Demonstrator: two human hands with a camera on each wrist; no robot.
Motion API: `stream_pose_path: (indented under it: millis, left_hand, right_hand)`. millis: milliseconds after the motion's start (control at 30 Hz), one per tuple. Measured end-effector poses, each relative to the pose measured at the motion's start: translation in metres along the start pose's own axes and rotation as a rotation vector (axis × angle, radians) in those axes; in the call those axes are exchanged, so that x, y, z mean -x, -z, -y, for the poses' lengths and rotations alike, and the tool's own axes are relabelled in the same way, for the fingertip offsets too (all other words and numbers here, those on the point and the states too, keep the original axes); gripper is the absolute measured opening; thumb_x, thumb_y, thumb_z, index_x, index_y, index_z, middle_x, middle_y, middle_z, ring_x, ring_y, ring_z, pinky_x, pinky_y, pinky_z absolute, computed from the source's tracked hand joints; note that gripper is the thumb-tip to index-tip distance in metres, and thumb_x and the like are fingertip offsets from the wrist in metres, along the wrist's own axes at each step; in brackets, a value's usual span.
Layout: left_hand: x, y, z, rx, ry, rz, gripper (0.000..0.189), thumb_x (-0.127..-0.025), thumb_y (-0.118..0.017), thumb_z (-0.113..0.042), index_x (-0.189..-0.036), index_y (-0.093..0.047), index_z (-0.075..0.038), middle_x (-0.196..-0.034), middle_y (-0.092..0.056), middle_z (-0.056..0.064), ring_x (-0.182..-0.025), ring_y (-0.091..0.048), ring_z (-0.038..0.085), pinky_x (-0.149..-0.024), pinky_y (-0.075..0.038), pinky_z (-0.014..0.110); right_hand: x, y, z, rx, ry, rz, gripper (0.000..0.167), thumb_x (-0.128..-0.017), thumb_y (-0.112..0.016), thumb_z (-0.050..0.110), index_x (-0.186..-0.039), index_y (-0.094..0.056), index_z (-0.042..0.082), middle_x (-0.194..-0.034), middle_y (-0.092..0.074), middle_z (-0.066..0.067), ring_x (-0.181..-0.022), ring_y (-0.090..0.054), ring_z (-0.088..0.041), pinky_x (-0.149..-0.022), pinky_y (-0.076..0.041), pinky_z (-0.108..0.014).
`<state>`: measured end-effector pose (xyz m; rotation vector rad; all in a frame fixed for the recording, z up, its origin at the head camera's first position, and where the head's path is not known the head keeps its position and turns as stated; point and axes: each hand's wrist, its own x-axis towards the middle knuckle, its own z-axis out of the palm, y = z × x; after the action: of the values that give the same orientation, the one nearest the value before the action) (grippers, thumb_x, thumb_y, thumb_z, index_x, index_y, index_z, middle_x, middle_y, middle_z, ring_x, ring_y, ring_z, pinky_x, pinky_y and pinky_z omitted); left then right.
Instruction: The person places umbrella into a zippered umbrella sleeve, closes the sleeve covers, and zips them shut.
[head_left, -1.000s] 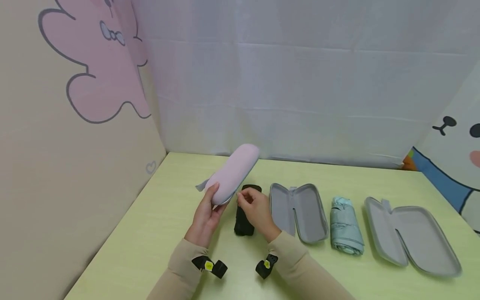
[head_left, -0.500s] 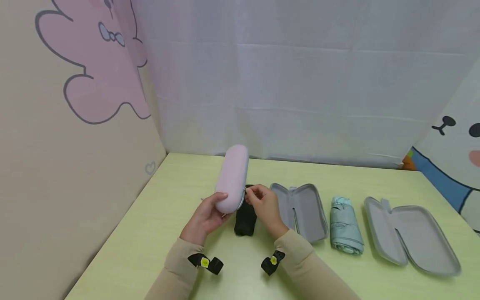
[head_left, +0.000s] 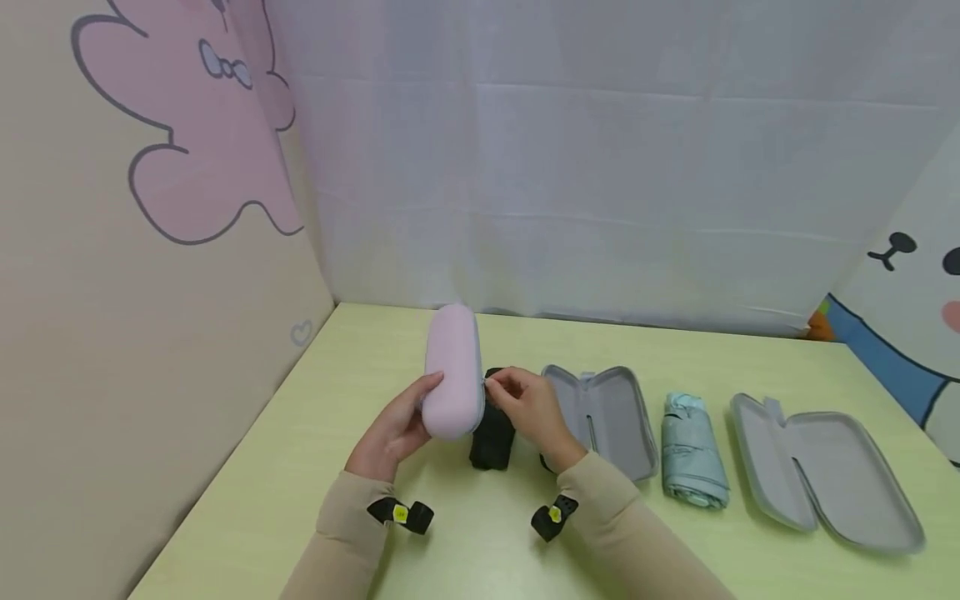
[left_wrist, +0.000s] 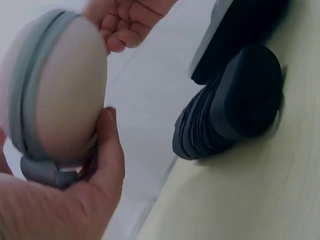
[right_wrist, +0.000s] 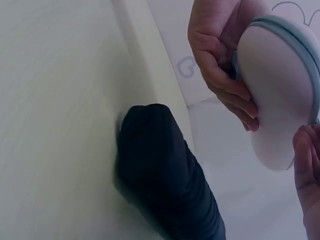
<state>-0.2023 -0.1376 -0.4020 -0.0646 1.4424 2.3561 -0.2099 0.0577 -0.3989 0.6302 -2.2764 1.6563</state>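
Note:
A pink hard-shell case (head_left: 453,367) with a grey zipper (right_wrist: 300,44) along its edge is held above the table, its far end tipped up. My left hand (head_left: 393,433) grips its left side near the lower end, thumb on the pink shell. At the right edge, my right hand (head_left: 534,410) pinches what looks like the small zipper pull (right_wrist: 316,121) between thumb and fingertips. In the left wrist view a grey strap (left_wrist: 42,171) sticks out at the case's end. The case looks closed along the visible seam; its inside is hidden. Behind the hands lies a folded black umbrella (head_left: 491,442).
Right of the black umbrella, a grey case (head_left: 626,417) lies open, partly behind my right hand. Beyond it are a rolled teal umbrella (head_left: 693,454) and a larger open grey case (head_left: 847,467). A light curtain (head_left: 585,192) hangs behind the table (head_left: 270,492).
The pink case has swung from leaning right to nearly straight ahead and shifted left and lower. My left hand moved left with it; my right hand moved slightly right, relatively farther up its edge.

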Motion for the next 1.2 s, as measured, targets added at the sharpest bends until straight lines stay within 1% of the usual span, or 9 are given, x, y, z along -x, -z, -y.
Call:
stream_pose_path:
  millis: [67,133,267,467,700,933,1000,1067,1200]
  left_hand:
    - [0.0,-0.001,0.0,0.04,-0.001,-0.07,0.063,-0.089,-0.058,-0.025,-0.141,-0.025,-0.009,-0.131,-0.039,0.016,-0.11,-0.046,0.025,-0.085,-0.043,0.035]
    - [-0.001,-0.001,0.0,0.056,0.001,-0.119,0.063,-0.088,-0.059,-0.021,-0.14,-0.027,-0.007,-0.13,-0.04,0.016,-0.109,-0.047,0.025,-0.084,-0.045,0.034]
    - [-0.004,-0.001,0.001,0.086,-0.015,-0.171,0.065,-0.087,-0.061,-0.018,-0.139,-0.027,-0.004,-0.13,-0.04,0.016,-0.11,-0.048,0.024,-0.084,-0.045,0.033]
    - [-0.008,0.002,0.0,0.197,-0.048,-0.258,0.062,-0.088,-0.061,-0.02,-0.138,-0.027,-0.006,-0.127,-0.042,0.012,-0.104,-0.051,0.02,-0.08,-0.046,0.028]
    - [-0.01,0.001,0.001,0.224,-0.055,-0.271,0.061,-0.088,-0.062,-0.021,-0.138,-0.028,-0.007,-0.125,-0.043,0.011,-0.099,-0.054,0.017,-0.079,-0.047,0.026]
    - [-0.011,0.0,-0.001,0.241,-0.053,-0.298,0.057,-0.089,-0.061,-0.021,-0.135,-0.03,-0.007,-0.123,-0.044,0.01,-0.093,-0.056,0.016,-0.077,-0.047,0.025]
    - [-0.01,0.0,-0.001,0.254,-0.054,-0.309,0.057,-0.089,-0.062,-0.022,-0.134,-0.031,-0.006,-0.123,-0.044,0.011,-0.092,-0.056,0.016,-0.077,-0.047,0.026]
    - [-0.01,0.0,-0.001,0.265,-0.057,-0.314,0.058,-0.089,-0.062,-0.022,-0.135,-0.03,-0.006,-0.124,-0.043,0.011,-0.093,-0.056,0.017,-0.078,-0.046,0.026]
    - [-0.011,0.003,-0.002,0.322,-0.075,-0.33,0.064,-0.089,-0.061,-0.022,-0.139,-0.024,-0.007,-0.128,-0.04,0.01,-0.106,-0.05,0.019,-0.085,-0.043,0.028]
  right_hand:
    - [0.001,0.0,0.006,-0.015,-0.027,0.012,0.009,-0.088,-0.063,0.006,-0.084,-0.067,-0.002,-0.072,-0.065,-0.008,-0.064,-0.06,-0.017,-0.059,-0.051,-0.024]
    - [0.004,0.001,0.015,-0.029,-0.051,0.007,0.009,-0.088,-0.062,0.002,-0.083,-0.066,-0.005,-0.072,-0.064,-0.013,-0.064,-0.06,-0.021,-0.059,-0.051,-0.025]
    - [0.007,0.002,0.034,-0.046,-0.075,-0.003,0.009,-0.088,-0.06,-0.003,-0.082,-0.064,-0.009,-0.073,-0.063,-0.02,-0.064,-0.061,-0.027,-0.059,-0.051,-0.024]
    - [0.009,0.001,0.04,-0.031,-0.047,0.036,0.009,-0.087,-0.059,-0.005,-0.083,-0.063,-0.011,-0.073,-0.063,-0.02,-0.065,-0.061,-0.032,-0.059,-0.05,-0.023]
    - [0.008,-0.001,0.036,-0.051,-0.06,0.024,0.01,-0.088,-0.06,-0.004,-0.083,-0.062,-0.012,-0.072,-0.063,-0.02,-0.066,-0.062,-0.033,-0.059,-0.051,-0.023]
    - [0.006,-0.008,0.003,-0.009,-0.045,0.007,0.009,-0.087,-0.063,0.002,-0.082,-0.065,-0.006,-0.07,-0.064,-0.009,-0.063,-0.061,-0.022,-0.058,-0.051,-0.024]
    - [0.006,-0.008,0.0,0.003,-0.028,0.011,0.01,-0.087,-0.063,0.003,-0.081,-0.066,-0.004,-0.07,-0.064,-0.006,-0.062,-0.061,-0.018,-0.057,-0.05,-0.024]
    - [0.006,-0.008,-0.001,0.01,-0.006,0.015,0.01,-0.087,-0.063,0.003,-0.08,-0.065,-0.003,-0.069,-0.064,-0.005,-0.06,-0.06,-0.017,-0.057,-0.05,-0.024]
    - [0.008,-0.01,-0.002,0.036,0.056,0.04,0.009,-0.087,-0.064,0.005,-0.08,-0.066,0.0,-0.069,-0.063,-0.002,-0.061,-0.059,-0.013,-0.056,-0.05,-0.024]
